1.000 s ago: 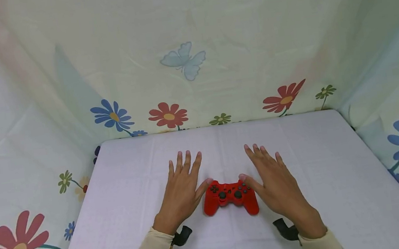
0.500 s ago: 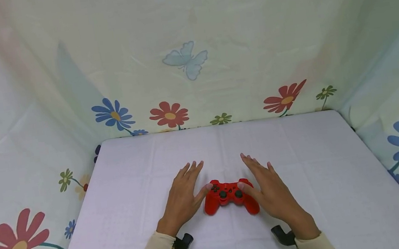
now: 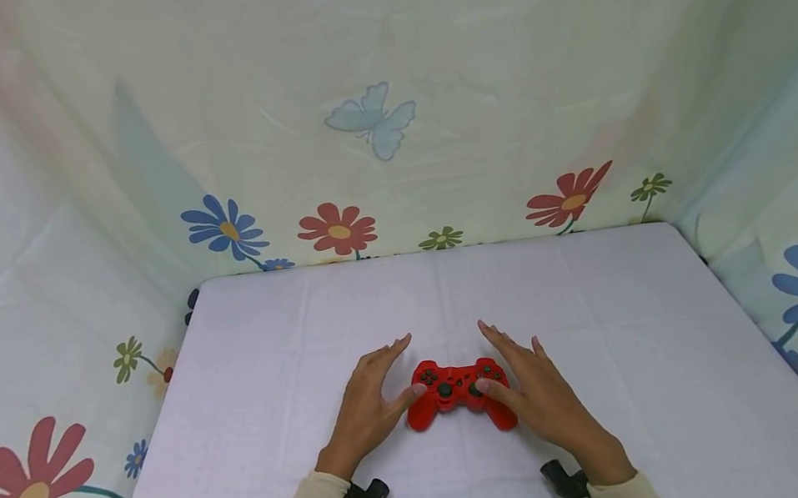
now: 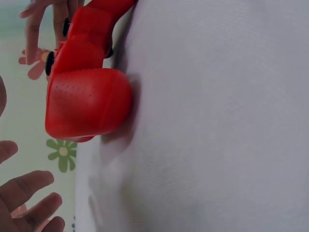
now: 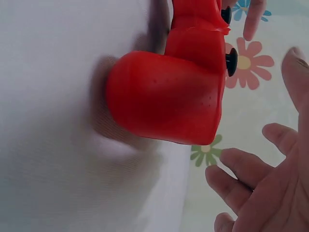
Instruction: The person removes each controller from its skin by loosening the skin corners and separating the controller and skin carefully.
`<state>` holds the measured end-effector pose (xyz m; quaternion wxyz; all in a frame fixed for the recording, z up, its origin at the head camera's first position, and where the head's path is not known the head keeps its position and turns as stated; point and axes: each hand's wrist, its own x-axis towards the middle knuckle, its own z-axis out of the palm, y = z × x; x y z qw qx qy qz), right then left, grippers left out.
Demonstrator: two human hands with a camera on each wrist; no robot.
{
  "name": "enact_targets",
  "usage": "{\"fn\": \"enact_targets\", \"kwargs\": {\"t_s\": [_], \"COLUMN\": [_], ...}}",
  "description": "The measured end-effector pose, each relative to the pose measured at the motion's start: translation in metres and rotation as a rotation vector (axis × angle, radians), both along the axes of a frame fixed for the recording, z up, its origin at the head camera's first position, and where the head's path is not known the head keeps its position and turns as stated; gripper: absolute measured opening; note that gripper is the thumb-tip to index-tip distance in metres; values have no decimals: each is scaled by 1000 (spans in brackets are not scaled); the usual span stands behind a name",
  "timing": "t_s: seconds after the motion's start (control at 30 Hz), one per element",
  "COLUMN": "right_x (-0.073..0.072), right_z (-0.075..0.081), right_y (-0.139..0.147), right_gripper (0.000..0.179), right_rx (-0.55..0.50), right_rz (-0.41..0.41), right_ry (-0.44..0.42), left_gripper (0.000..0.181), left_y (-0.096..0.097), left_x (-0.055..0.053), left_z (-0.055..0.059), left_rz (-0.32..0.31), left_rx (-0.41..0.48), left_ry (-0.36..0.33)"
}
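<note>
Red game controller (image 3: 460, 384) lies face-up on white cloth (image 3: 444, 302), between left hand (image 3: 363, 407) and right hand (image 3: 545, 394). Both hands loose, gripping nothing. Sound pickup probably means cupping both handles (image 3: 422, 412) evenly, thumbsticks (image 3: 445, 391) unpressed. No legible brand, label or writing.

Head view high, forward-down; wrist views close, opposite ends of shared gamepad (image 4: 89, 104).
</note>
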<state>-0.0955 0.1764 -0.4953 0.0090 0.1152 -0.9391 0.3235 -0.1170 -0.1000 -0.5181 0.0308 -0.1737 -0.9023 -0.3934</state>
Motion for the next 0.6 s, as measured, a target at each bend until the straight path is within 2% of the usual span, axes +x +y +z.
{"fn": "enact_targets", "kwargs": {"t_s": [0.17,0.33,0.6], "right_x": [1,1,1], "right_z": [-5,-10,-18], "right_y": [0,1,5], "right_gripper": [93,94,94], "right_rx": [-7,-8,-17], "right_rz": [7,17,21], "right_ry": [-11,-26,-59], "left_gripper": [76,76,77], "left_y": [1,1,3], "left_x": [2,2,2], "left_z": [-9,-17,-24], "left_rz": [-15,-35,-43], "left_rx": [47,54,74], "left_ry": [-52,-59,-88]}}
